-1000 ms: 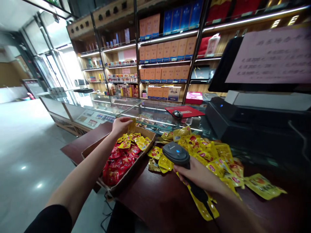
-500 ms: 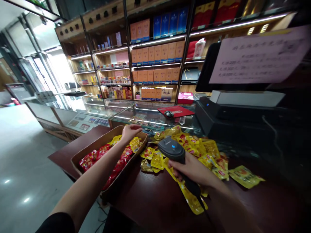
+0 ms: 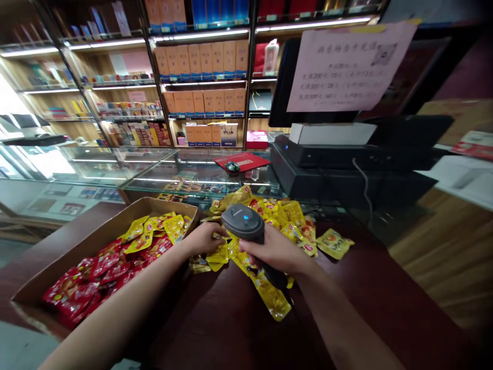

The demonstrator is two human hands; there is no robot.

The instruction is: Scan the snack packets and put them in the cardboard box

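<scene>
My right hand (image 3: 269,249) is wrapped round the handle of a dark grey barcode scanner (image 3: 243,222) with a small blue light. Just left of the scanner, my left hand (image 3: 206,238) reaches over yellow packets (image 3: 217,257) with its fingers curled; whatever lies between its fingertips is too small to make out. More yellow packets (image 3: 285,218) are heaped behind and right of the scanner. At the left, an open cardboard box (image 3: 92,231) holds red packets (image 3: 111,262) with yellow ones (image 3: 142,241) on top.
The dark red table (image 3: 231,318) adjoins a glass counter (image 3: 154,172). On the glass lie a red mat (image 3: 252,161) and a mouse (image 3: 232,167). A monitor with a pink paper sheet (image 3: 346,72) stands at the right. One yellow packet (image 3: 335,244) lies apart.
My left hand has moved from above the cardboard box to the yellow packets beside the scanner. The view has turned right, and my right hand still holds the scanner.
</scene>
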